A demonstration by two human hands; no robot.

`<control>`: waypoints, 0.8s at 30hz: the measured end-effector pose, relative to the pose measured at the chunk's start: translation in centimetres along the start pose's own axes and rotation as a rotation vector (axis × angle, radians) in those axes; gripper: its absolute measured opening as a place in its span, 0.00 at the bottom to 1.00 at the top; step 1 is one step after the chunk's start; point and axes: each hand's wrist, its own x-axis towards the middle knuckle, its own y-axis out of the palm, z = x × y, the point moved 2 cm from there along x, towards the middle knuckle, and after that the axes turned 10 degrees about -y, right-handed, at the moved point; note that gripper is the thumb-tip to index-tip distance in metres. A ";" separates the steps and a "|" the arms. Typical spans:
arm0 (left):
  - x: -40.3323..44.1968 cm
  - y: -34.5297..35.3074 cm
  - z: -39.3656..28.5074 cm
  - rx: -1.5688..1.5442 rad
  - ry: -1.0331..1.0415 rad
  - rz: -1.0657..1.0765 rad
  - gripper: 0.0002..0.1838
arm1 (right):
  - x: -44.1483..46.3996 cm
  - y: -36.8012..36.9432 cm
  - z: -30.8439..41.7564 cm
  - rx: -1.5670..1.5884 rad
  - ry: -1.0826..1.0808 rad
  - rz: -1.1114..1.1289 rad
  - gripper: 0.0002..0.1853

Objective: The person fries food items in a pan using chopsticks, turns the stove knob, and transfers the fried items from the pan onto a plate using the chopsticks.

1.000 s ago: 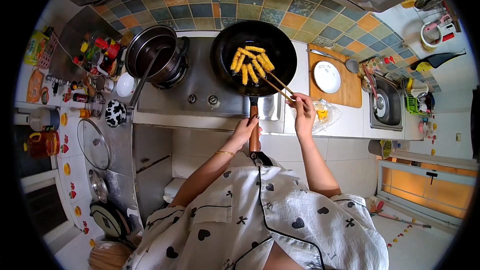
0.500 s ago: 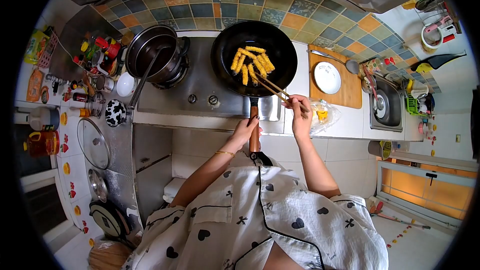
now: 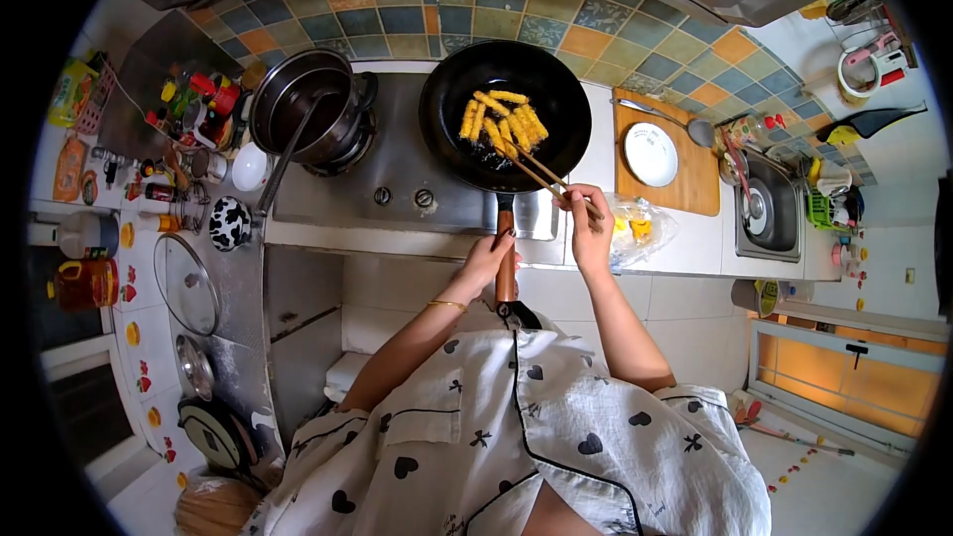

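My left hand [image 3: 486,260] is closed round the wooden handle [image 3: 506,278] of a black wok [image 3: 561,129], which stands on the right side of the stove. Several golden-yellow sticks of food [image 3: 472,120] lie together in the wok, with a little oil round them. A pair of wooden chopsticks [image 3: 544,177] is in the closed fingers of my right hand [image 3: 588,228]. The chopsticks' tips reach down among the lower sticks in the wok; whether they pinch one I cannot tell.
Left of the wok stands a deep pot [image 3: 288,89] with a ladle [image 3: 288,159] in it. To the right, a white plate [image 3: 650,155] and a spatula [image 3: 655,111] lie on a wooden cutting board [image 3: 685,195]. A clear plastic bag [image 3: 650,238] sits near my right hand. Farther right is a sink [image 3: 784,238].
My right hand has shifted slightly left and up with the chopsticks. The lower sticks in the wok have moved up against the others. My left hand stays on the handle.
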 end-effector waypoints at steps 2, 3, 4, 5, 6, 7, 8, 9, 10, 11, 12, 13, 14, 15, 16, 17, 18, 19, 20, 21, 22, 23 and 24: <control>-0.1 0.0 -0.1 0.003 -0.008 -0.004 0.25 | 0.0 0.6 0.4 -0.018 0.006 0.003 0.11; -0.1 0.0 -0.1 0.006 -0.011 -0.006 0.25 | 0.0 0.9 0.1 -0.027 -0.009 0.001 0.11; -0.1 0.0 -0.1 0.002 -0.011 -0.005 0.25 | 0.0 1.3 -0.5 -0.037 -0.023 -0.002 0.10; 0.0 0.0 0.0 -0.001 -0.011 -0.005 0.25 | 0.1 1.6 -0.8 -0.046 -0.038 -0.005 0.09; -0.1 0.0 -0.1 -0.003 -0.011 -0.005 0.25 | 0.2 1.9 -0.9 -0.073 -0.026 0.019 0.10; -0.1 0.0 -0.1 -0.003 -0.012 -0.007 0.25 | 0.3 2.2 -0.9 -0.101 -0.014 0.044 0.10; -0.1 0.0 -0.1 -0.001 -0.013 -0.008 0.25 | 0.4 2.5 -0.9 -0.128 -0.002 0.068 0.11; -0.1 0.0 0.0 0.000 -0.014 -0.010 0.25 | 0.5 2.9 -0.9 -0.129 0.001 0.057 0.12; 0.0 0.1 0.0 0.001 -0.016 -0.009 0.25 | 0.7 2.9 -1.1 -0.102 0.002 0.024 0.12; 0.0 0.1 0.0 0.001 -0.017 -0.008 0.25 | 0.8 2.9 -1.6 -0.074 0.003 -0.008 0.13; 0.0 0.0 0.0 0.001 -0.018 -0.007 0.25 | 0.9 2.9 -2.2 -0.046 0.004 -0.040 0.13; 0.0 0.0 0.0 -0.002 -0.013 -0.005 0.25 | 1.1 2.6 -2.8 0.044 0.004 -0.098 0.15; 0.0 0.0 0.0 -0.006 -0.008 -0.003 0.24 | 1.3 1.8 -3.2 0.125 0.023 -0.149 0.15; 0.0 0.0 0.0 -0.010 -0.002 -0.002 0.24 | 1.4 1.2 -3.4 0.190 0.060 -0.204 0.16; 0.0 0.0 0.0 -0.014 -0.001 0.002 0.24 | 1.5 0.5 -3.5 0.255 0.097 -0.259 0.16; 0.0 0.0 0.0 -0.018 0.001 0.007 0.24 | 1.3 -0.3 -3.6 0.300 0.127 -0.307 0.17; 0.1 0.0 0.0 -0.022 0.002 0.012 0.24 | 1.3 -0.8 -3.3 0.355 0.190 -0.341 0.17; 0.2 0.0 0.1 -0.023 0.000 0.012 0.24 | 1.2 -1.5 -3.5 0.393 0.240 -0.355 0.17; 0.2 -0.1 0.2 -0.022 -0.003 0.011 0.25 | 1.1 -2.2 -3.8 0.431 0.291 -0.369 0.17; 0.2 -0.1 0.2 -0.021 -0.006 0.010 0.25 | 1.0 -2.7 -4.1 0.499 0.321 -0.377 0.17; 0.3 -0.1 0.2 -0.019 -0.003 0.012 0.25 | 0.8 -3.2 -4.4 0.568 0.351 -0.385 0.17; 0.3 -0.1 0.2 -0.015 0.001 0.014 0.25 | 0.7 -3.5 -4.7 0.637 0.381 -0.393 0.17; 0.3 -0.1 0.2 -0.012 0.004 0.016 0.25 | 0.6 -3.7 -4.6 0.677 0.398 -0.399 0.17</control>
